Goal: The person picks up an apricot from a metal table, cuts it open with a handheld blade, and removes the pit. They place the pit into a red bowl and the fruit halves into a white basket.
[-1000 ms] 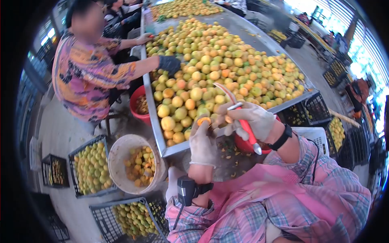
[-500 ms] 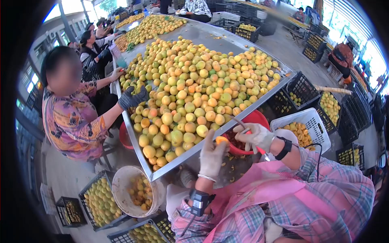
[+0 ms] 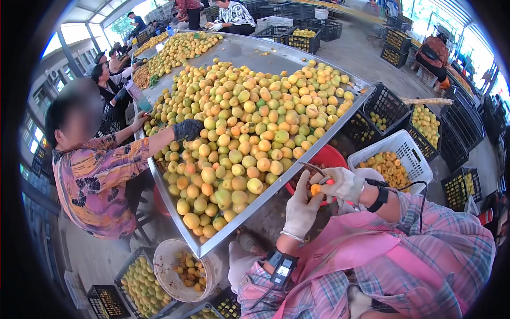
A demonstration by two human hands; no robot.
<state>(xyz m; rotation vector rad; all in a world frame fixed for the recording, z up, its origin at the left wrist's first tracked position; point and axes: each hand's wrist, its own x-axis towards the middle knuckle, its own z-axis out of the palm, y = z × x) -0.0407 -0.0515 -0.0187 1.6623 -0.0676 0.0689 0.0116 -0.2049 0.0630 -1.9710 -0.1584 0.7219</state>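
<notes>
My left hand [image 3: 303,211], in a pale glove, has its fingers closed around a small orange fruit piece [image 3: 316,189]. Right against it, my right hand [image 3: 342,185], also gloved, grips a red-handled tool [image 3: 328,182] with a thin curved metal end that points up and left. Both hands are over my lap, just off the metal table's edge [image 3: 276,183]. A large heap of yellow-orange fruit [image 3: 249,133] covers the near part of the table. Below the edge, partly behind my hands, is a red basin [image 3: 328,155].
Across the heap at left, a person [image 3: 101,181] reaches a dark-gloved hand [image 3: 188,129] into the fruit. A white basket [image 3: 406,150] of fruit halves stands at right. A white bucket [image 3: 169,276] and black crates [image 3: 143,287] stand lower left. More people sit farther back.
My hands have come together, with the fruit piece now between them. The other person's gloved hand has moved further onto the heap. The view has shifted slightly.
</notes>
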